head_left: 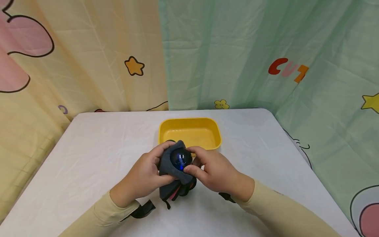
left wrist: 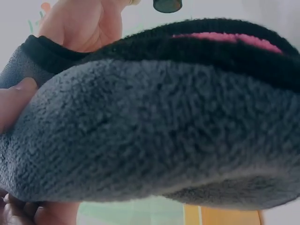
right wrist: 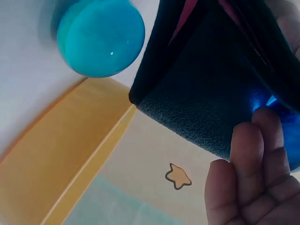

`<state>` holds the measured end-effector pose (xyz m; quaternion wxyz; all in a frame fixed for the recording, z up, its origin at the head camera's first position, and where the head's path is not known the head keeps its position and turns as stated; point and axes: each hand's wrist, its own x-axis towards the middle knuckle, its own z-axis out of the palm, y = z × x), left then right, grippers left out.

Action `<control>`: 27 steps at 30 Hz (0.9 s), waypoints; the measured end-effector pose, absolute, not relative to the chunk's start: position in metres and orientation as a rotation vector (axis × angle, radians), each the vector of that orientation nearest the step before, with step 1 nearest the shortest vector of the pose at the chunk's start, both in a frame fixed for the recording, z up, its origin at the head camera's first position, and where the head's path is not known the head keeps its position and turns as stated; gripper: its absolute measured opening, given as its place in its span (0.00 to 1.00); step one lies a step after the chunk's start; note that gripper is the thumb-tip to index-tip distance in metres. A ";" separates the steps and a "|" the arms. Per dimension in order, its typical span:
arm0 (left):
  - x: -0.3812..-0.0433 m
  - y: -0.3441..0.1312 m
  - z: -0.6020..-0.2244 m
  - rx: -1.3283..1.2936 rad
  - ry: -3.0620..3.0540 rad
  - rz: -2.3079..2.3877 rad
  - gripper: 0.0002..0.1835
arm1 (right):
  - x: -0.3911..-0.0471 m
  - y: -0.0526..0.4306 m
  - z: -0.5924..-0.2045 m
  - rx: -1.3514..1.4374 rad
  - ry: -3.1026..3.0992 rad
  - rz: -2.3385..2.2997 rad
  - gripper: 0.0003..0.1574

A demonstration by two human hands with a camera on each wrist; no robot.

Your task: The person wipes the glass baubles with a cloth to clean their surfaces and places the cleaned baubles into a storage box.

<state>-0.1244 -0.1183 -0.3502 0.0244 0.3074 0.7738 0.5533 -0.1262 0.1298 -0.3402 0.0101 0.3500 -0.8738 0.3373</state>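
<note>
Above the table's front half, my left hand [head_left: 142, 174] grips a grey fleece piece [head_left: 167, 164] with black edging; its pink inside shows in both wrist views. A shiny dark blue ball [head_left: 179, 158] sits in the fold of the fleece. With thumb and forefinger, my right hand [head_left: 217, 169] pinches the ball's right side. Several right fingers [right wrist: 248, 145] lie along the ball in the right wrist view, where it glows blue. In that view a glossy teal ball [right wrist: 101, 37] appears left of the fleece. Much of the blue ball's underside is hidden by cloth.
A yellow plastic tray [head_left: 190, 119] stands just beyond the hands on the white-covered table [head_left: 97, 148]. Dark straps [head_left: 143, 209] hang at both wrists. Printed curtains [head_left: 213, 49] enclose the table's back and sides.
</note>
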 end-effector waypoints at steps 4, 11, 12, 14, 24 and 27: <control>-0.125 -0.121 -0.353 0.968 2.436 1.713 0.41 | -0.127 0.131 -0.339 1.196 -2.690 1.042 0.41; -0.126 -0.123 -0.354 0.935 2.422 1.708 0.41 | -0.130 0.134 -0.340 1.316 -2.450 0.543 0.42; -0.127 -0.123 -0.353 0.928 2.402 1.714 0.42 | -0.131 0.134 -0.340 1.302 -2.428 0.501 0.41; -0.127 -0.122 -0.353 0.925 2.376 1.723 0.42 | -0.132 0.135 -0.341 1.280 -2.433 0.486 0.40; -0.129 -0.118 -0.354 0.937 2.387 1.701 0.41 | -0.130 0.131 -0.342 1.086 -2.744 1.140 0.29; -0.129 -0.120 -0.355 0.926 2.382 1.721 0.41 | -0.130 0.131 -0.340 1.134 -2.702 1.034 0.36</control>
